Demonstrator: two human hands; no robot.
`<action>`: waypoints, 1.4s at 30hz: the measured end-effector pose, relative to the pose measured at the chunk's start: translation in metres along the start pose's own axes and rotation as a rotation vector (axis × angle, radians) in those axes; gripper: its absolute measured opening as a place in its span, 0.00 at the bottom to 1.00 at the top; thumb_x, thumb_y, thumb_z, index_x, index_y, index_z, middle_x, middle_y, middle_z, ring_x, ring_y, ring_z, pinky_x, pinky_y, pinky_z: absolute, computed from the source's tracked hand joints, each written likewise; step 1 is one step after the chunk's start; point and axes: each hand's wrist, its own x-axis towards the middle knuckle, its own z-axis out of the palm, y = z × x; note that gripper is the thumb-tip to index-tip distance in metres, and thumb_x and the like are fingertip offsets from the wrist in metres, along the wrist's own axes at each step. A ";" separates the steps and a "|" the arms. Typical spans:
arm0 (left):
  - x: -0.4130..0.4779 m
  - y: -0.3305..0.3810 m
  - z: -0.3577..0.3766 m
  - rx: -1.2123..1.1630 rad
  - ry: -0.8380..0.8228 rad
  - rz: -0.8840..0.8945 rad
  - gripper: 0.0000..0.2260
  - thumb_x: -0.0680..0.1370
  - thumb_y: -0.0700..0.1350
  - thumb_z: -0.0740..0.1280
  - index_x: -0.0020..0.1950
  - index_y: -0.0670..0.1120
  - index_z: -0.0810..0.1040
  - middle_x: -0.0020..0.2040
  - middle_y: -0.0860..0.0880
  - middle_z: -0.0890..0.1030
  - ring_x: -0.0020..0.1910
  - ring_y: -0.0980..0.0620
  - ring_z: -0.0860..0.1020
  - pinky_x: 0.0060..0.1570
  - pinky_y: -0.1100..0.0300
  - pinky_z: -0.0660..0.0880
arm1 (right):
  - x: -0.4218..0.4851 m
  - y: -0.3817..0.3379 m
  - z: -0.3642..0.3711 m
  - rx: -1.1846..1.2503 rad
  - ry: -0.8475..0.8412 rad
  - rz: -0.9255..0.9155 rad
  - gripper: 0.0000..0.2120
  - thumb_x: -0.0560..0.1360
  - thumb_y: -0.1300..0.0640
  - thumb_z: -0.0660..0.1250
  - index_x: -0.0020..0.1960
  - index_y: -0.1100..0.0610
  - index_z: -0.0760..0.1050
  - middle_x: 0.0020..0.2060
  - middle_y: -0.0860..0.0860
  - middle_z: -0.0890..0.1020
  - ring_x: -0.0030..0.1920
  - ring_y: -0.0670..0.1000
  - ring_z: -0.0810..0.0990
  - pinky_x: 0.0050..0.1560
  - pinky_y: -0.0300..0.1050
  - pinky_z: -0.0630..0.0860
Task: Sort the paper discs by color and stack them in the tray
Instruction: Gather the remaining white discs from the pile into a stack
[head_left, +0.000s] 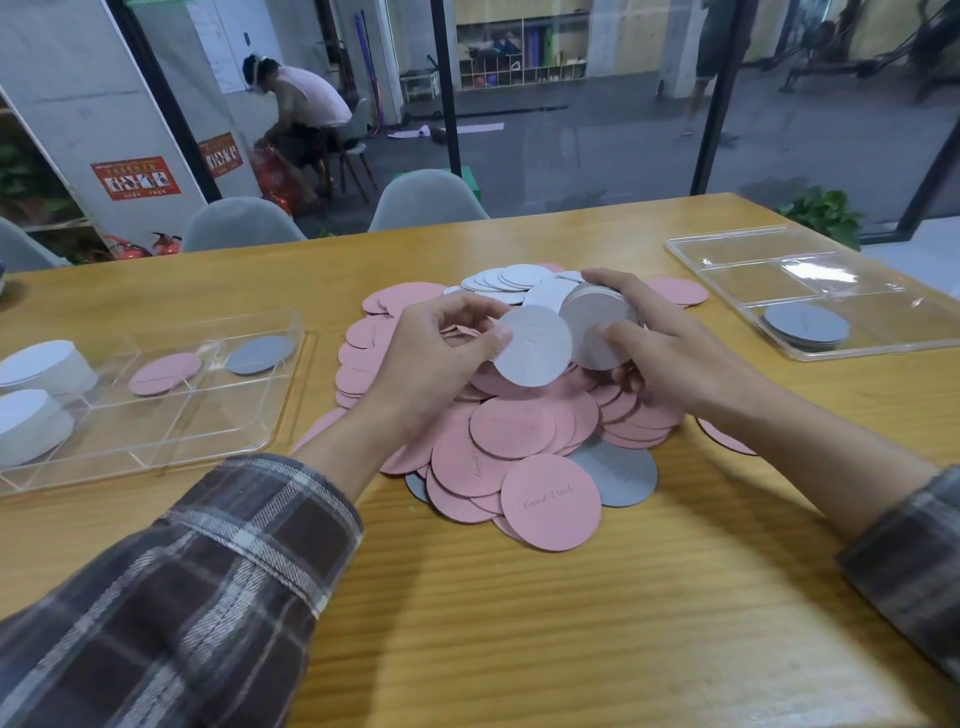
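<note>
My left hand (447, 343) pinches a single white disc (532, 347) by its left edge, thumb on the face and fingers behind. My right hand (670, 343) is curled round a small white stack (597, 317) held on edge, thumb at the front and fingers over the top. Both hover just above the loose pile (511, 426) in the middle of the table (571, 623). The pile is mostly pink, with white discs at the far side and a grey disc (618, 473) poking out at the near edge.

The discs look like thin card: light, flat, a little stiff, and likely to slide over each other. I judge the rim the best place to take one, because a flat disc on the wood gives my fingertips nothing to lift. A stack wants pressure across its edges, or it fans out.

The left tray (197, 415) holds two tall white stacks (47, 366), one pink disc (165, 373) and one grey. The right tray (753, 249) holds what seems to be a short grey stack (806, 325), though glare makes its height hard to read.
</note>
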 end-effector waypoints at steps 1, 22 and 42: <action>-0.002 0.001 0.003 -0.004 -0.008 0.001 0.05 0.79 0.37 0.73 0.50 0.47 0.84 0.44 0.50 0.80 0.37 0.53 0.83 0.34 0.63 0.79 | -0.001 -0.001 0.001 0.022 -0.009 0.014 0.22 0.81 0.57 0.57 0.69 0.35 0.69 0.39 0.48 0.77 0.30 0.45 0.74 0.31 0.39 0.71; -0.004 -0.003 0.029 0.048 0.100 0.093 0.06 0.74 0.42 0.79 0.47 0.43 0.85 0.43 0.50 0.87 0.44 0.50 0.86 0.51 0.50 0.84 | 0.001 0.009 0.006 -0.219 -0.118 -0.238 0.26 0.81 0.51 0.66 0.76 0.41 0.62 0.68 0.47 0.73 0.68 0.46 0.70 0.69 0.52 0.70; -0.009 -0.002 0.033 0.501 -0.134 0.140 0.31 0.86 0.50 0.62 0.85 0.45 0.53 0.81 0.50 0.66 0.79 0.54 0.63 0.67 0.72 0.57 | 0.004 0.012 0.015 -0.559 -0.056 -0.278 0.38 0.80 0.42 0.61 0.82 0.56 0.48 0.72 0.52 0.68 0.70 0.52 0.61 0.66 0.42 0.58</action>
